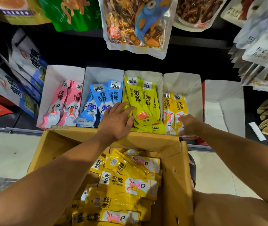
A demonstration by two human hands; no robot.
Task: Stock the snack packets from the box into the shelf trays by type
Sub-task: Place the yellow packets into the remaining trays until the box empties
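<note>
A cardboard box (175, 176) in front of me holds several yellow snack packets (126, 185). On the shelf stand white trays: pink packets (63, 103), blue packets (97, 101), lime-green packets (143, 101) and yellow packets (175, 108). My left hand (115, 121) lies flat with straight fingers on the lime-green packets, at the border with the blue tray. My right hand (188, 124) reaches into the yellow tray (193, 88) and touches the yellow packets there; its fingers are partly hidden.
A white tray (224, 103) at the right holds nothing. Large snack bags hang above the trays (136, 23) and at both sides. A sandalled foot (193, 168) stands right of the box on the pale tiled floor.
</note>
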